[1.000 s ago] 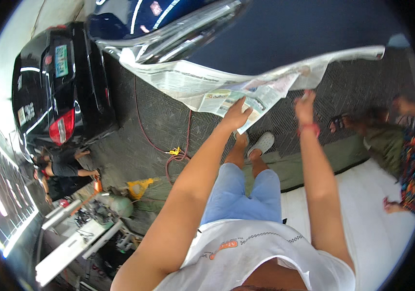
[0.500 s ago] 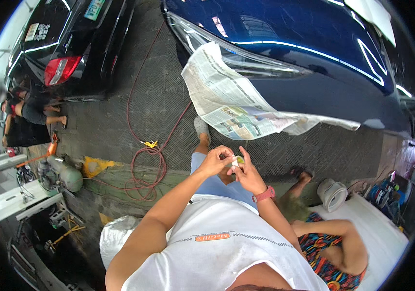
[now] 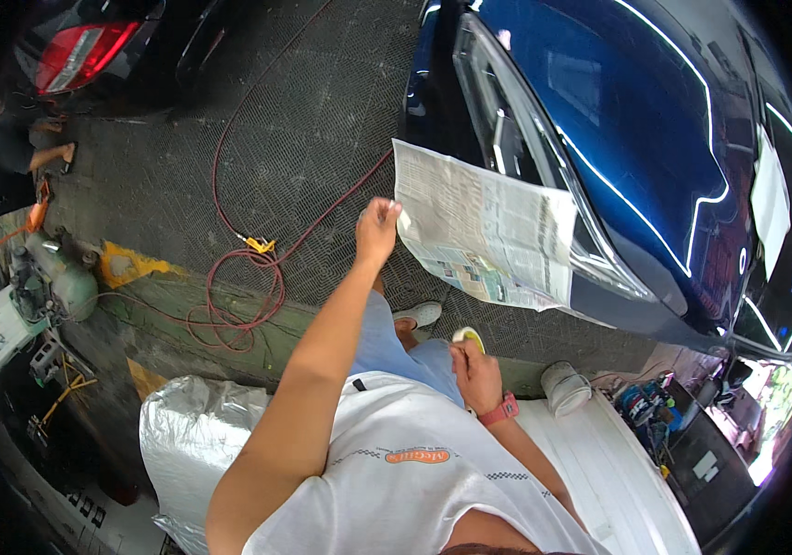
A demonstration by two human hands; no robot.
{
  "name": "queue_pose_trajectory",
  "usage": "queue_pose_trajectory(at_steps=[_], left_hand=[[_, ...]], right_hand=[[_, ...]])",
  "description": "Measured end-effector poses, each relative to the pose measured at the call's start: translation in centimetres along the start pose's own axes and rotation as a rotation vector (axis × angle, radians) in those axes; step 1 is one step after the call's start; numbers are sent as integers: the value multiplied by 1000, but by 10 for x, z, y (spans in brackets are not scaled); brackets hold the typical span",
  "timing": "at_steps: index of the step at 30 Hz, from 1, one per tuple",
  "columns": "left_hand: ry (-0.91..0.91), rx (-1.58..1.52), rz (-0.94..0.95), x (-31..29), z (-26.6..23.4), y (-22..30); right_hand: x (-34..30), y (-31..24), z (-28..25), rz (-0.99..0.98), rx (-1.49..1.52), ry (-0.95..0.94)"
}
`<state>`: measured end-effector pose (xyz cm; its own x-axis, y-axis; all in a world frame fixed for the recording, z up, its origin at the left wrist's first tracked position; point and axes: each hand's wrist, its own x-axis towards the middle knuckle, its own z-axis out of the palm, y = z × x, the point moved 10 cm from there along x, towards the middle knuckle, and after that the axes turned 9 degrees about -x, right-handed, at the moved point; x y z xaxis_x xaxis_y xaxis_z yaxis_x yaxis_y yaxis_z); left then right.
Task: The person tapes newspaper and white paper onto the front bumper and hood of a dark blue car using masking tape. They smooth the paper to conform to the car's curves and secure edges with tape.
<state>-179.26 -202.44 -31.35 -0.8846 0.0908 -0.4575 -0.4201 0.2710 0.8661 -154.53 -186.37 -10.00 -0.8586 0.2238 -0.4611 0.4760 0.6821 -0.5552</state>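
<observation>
A sheet of newspaper (image 3: 497, 227) hangs along the front of a dark blue car (image 3: 627, 120), partly over its headlight (image 3: 516, 111). My left hand (image 3: 377, 231) is raised at the sheet's left edge, its fingers pinched together. Something small and pale shows at those fingertips; whether it is a bit of tape or the paper's edge I cannot tell. Lower down, in front of my body, my right hand (image 3: 477, 377) is closed on a roll of masking tape (image 3: 468, 336). The tape roll juts up past the fingers, well apart from the newspaper.
A red hose (image 3: 239, 264) lies coiled on the floor at the left, with a yellow fitting (image 3: 260, 245). Beyond it stand a green tank (image 3: 70, 287) and another person (image 3: 21, 143). A white bucket (image 3: 565, 388) is at my right. Silver foil-like sheeting (image 3: 197, 444) lies behind my left arm.
My hands have parted: the left has gone up to the newspaper's edge, the right stays low with the tape roll. My view has turned, and the person at my right is out of sight.
</observation>
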Motion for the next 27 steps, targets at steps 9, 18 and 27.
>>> queue_pose_trajectory(at_steps=[9, 18, 27], left_hand=[[-61, 155, 54, 184, 20, -33], [-175, 245, -15, 223, 59, -58], [-196, 343, 66, 243, 57, -48]], right_hand=[[-78, 106, 10, 546, -149, -226], [-69, 90, 20, 662, -114, -266], [-47, 86, 22, 688, -84, -258]])
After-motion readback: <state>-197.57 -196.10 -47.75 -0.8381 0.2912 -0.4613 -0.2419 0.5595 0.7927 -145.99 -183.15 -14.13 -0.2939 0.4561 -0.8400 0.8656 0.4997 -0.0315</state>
